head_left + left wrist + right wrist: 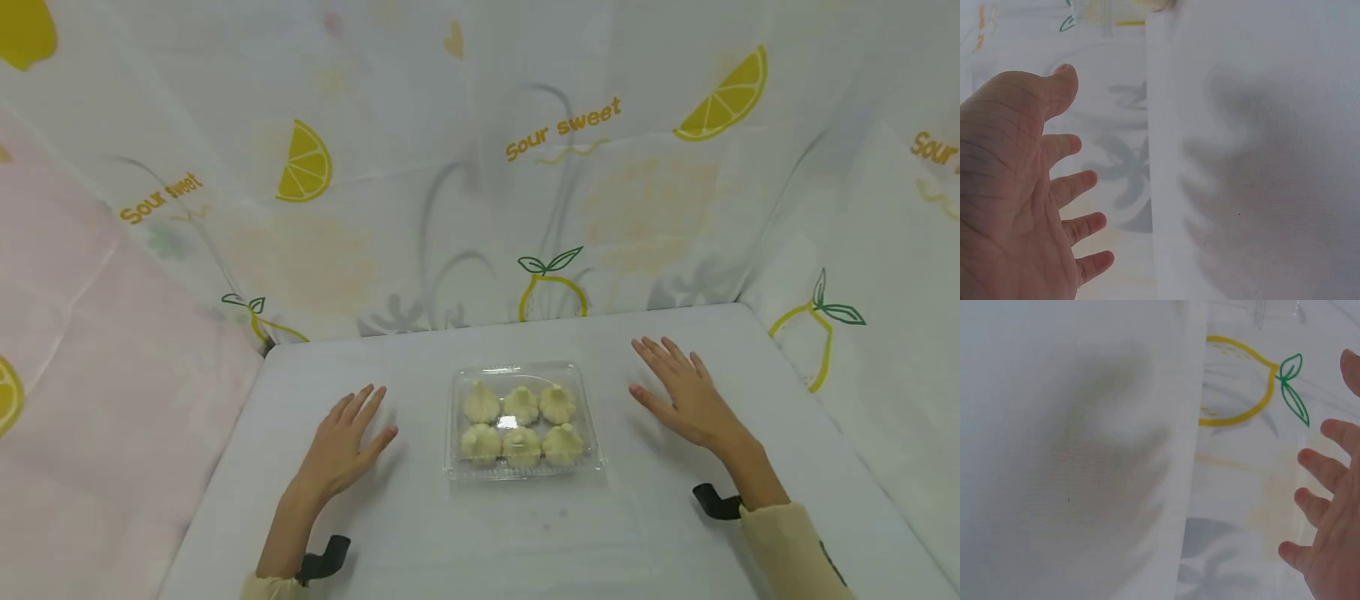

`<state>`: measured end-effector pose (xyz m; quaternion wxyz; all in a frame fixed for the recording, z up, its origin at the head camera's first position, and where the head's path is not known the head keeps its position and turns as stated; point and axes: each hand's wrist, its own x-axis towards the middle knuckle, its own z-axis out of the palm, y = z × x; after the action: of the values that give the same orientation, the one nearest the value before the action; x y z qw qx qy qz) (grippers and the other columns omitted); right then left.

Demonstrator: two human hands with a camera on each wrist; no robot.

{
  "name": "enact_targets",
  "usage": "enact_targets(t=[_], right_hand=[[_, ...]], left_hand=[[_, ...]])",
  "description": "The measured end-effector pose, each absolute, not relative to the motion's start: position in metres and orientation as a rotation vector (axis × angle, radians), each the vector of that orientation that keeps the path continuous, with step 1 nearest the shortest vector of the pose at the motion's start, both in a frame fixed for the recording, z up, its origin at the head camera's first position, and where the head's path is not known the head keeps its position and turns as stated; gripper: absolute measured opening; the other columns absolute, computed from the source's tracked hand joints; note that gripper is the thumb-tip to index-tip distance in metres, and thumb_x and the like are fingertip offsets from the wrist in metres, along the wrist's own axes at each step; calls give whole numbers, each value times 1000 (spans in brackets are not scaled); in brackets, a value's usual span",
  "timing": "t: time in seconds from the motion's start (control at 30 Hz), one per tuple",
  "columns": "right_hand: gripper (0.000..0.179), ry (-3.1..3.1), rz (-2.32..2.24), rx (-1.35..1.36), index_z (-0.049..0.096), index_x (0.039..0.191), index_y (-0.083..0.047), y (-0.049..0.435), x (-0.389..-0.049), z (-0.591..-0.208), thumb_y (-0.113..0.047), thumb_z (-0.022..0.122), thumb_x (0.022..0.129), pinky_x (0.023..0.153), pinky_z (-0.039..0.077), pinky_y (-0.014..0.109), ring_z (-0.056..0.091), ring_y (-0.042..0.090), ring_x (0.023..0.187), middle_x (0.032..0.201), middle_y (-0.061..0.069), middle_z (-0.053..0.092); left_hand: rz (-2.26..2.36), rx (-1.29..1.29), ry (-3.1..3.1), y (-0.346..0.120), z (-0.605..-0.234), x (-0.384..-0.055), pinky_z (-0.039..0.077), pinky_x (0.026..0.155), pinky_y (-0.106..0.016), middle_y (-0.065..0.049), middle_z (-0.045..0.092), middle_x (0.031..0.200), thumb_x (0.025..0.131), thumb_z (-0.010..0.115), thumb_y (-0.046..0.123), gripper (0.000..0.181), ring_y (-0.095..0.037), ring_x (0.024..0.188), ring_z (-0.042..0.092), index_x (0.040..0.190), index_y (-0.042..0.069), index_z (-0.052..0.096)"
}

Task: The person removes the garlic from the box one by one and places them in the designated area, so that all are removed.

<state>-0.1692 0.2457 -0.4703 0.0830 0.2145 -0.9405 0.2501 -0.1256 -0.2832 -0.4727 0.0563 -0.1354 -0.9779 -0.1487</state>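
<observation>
A clear plastic clamshell box [452, 468] lies on the white table with its lid down. Through the lid I see several pale garlic bulbs [482, 443] set in two rows. My left hand [339, 450] hovers above the table to the left of the box, fingers straight and spread, holding nothing. On the other side, to the right of the box, my right hand [690, 404] is likewise spread and holds nothing. Both cast shadows apart from them on the cloth. In the wrist views, the left palm [1010, 181] and the right fingers [1322, 469] touch nothing.
A white cloth covers the table [555, 542]. Behind and at the sides hangs a curtain [465, 167] printed with lemons and lettering. A black curved piece sits at each wrist, the left one [326, 560] and the right one [716, 502].
</observation>
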Motion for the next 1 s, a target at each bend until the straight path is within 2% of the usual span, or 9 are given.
enact_targets(t=[0.3, 0.53, 0.7, 1.0], right_hand=[[74, -2748, 747, 713, 34, 155, -20, 235, -161, -474, -32, 71, 91, 110, 18, 63, 25, 37, 143, 152, 11, 41], [74, -2801, 834, 710, 37, 153, -23, 230, -154, -471, -38, 72, 90, 105, 24, 66, 29, 37, 142, 152, 5, 42], [73, -2824, 868, 733, 39, 152, -23, 226, -151, -472, -45, 71, 90, 105, 27, 64, 33, 37, 140, 151, 3, 43], [77, -2848, 997, 750, 39, 151, -21, 219, -142, -471, -43, 75, 87, 104, 34, 58, 41, 31, 135, 144, 5, 49]], left_hand=[[-586, -527, -2938, -274, -471, -120, 30, 105, -62, -13, 42, 150, 96, 57, 52, 67, -37, 136, 35, 149, 14, 44], [-643, -563, -2954, -267, -468, -112, 33, 105, -60, -11, 44, 148, 96, 56, 53, 67, -35, 135, 39, 148, 14, 44], [-725, -555, -2981, -263, -467, -105, 36, 104, -59, -8, 45, 148, 94, 57, 57, 69, -33, 135, 40, 150, 19, 42], [-822, -541, -3031, -255, -468, -100, 37, 102, -59, -7, 45, 148, 91, 58, 62, 73, -31, 137, 39, 151, 23, 40]])
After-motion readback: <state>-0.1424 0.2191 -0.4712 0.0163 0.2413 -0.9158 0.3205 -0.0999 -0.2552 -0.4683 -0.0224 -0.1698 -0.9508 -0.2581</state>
